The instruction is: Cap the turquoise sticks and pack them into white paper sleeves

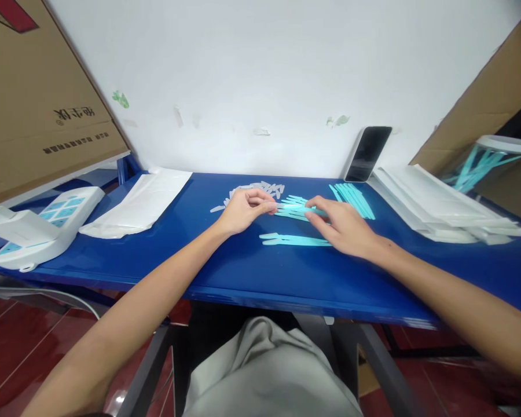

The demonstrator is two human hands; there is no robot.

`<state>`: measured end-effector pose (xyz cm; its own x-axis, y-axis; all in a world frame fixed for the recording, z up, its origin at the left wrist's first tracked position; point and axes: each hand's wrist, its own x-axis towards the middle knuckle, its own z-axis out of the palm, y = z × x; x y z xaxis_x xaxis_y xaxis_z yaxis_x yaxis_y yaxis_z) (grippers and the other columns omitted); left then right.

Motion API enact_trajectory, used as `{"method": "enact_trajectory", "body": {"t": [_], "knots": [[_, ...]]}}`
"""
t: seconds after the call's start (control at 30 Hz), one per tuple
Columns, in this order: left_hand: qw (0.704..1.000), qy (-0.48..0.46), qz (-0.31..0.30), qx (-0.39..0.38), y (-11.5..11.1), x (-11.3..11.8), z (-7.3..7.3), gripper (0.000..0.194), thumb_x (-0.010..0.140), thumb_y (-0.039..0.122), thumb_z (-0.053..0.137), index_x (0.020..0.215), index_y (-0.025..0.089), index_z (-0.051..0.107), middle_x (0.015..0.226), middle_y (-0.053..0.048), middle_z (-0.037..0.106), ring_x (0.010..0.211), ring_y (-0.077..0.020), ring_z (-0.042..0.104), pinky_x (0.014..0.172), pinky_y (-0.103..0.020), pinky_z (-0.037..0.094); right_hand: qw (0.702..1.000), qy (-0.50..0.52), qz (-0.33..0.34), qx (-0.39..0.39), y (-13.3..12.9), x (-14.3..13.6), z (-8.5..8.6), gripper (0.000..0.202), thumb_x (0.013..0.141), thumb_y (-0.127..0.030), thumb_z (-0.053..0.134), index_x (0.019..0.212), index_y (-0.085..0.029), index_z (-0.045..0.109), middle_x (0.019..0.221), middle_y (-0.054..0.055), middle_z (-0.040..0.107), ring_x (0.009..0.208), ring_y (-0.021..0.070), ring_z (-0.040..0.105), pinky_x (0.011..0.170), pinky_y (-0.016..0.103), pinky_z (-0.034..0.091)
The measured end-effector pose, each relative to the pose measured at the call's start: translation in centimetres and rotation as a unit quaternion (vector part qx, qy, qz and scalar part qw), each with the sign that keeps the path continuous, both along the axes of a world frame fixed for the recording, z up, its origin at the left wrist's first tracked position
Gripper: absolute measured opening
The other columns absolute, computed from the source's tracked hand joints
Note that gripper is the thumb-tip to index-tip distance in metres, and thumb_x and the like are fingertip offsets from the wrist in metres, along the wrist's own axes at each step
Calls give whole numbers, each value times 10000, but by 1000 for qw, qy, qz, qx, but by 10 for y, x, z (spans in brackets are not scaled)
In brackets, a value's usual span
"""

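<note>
Your left hand point(244, 209) is pinched nearly closed, thumb and forefinger meeting on the pale end of a slim turquoise stick point(296, 207), while your right hand point(342, 226) lies low and half-curled over the other end, fingertips pressing it down into the small loose pile of sticks point(292, 212) at the middle of the desk point(165, 255). The likeliest slip, as I judge it, comes from that light pinch: the stick looks like thin, smooth plastic on a glossy blue top, so a sideways pull could skid it out of your fingers or drag its neighbours along. Your right wrist sits just beside the pair of sticks point(294, 238) lying nearer you, and a careless sweep could push them toward the front edge. The small translucent caps point(254, 191) scattered behind your left hand seem light and could scatter further from a brush of the knuckles. The neat fan of sticks point(353, 200) to the right lies near the dark phone point(368, 153) propped against the wall, which may topple if bumped. Soft white bags point(141, 202) lie flat on the left, a stiffer stack of white pouches point(438, 208) on the right.
</note>
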<state>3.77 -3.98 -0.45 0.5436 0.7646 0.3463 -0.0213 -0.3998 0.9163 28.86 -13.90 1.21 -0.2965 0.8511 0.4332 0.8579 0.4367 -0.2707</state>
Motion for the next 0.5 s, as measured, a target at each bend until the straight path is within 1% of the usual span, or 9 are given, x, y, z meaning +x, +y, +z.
{"method": "enact_trajectory", "body": {"t": [0.13, 0.3, 0.5], "knots": [[1000, 1, -2, -8, 1, 0, -1, 389, 800, 498, 840, 907, 141, 727, 828, -86, 788, 785, -186, 738, 786, -335, 585, 1000, -27, -9, -4, 0, -1, -1, 308, 1053, -414, 444, 1108, -206, 665, 866, 61, 761, 649, 217, 641, 627, 325, 384], [999, 27, -27, -25, -4, 2, 3, 417, 781, 524, 846, 872, 140, 712, 826, -92, 778, 743, -170, 717, 740, -315, 576, 999, -35, -13, 2, 1, 0, -2, 336, 1053, -410, 441, 1130, -202, 693, 926, 76, 775, 685, 222, 660, 643, 328, 402], [1000, 26, -15, -7, -2, 1, 1, 404, 794, 512, 845, 880, 137, 721, 782, -68, 756, 662, -137, 667, 677, -289, 558, 998, -48, -19, 26, 0, 0, -1, 342, 1045, -394, 455, 1141, -194, 716, 976, 81, 785, 697, 223, 668, 653, 337, 420]]}}
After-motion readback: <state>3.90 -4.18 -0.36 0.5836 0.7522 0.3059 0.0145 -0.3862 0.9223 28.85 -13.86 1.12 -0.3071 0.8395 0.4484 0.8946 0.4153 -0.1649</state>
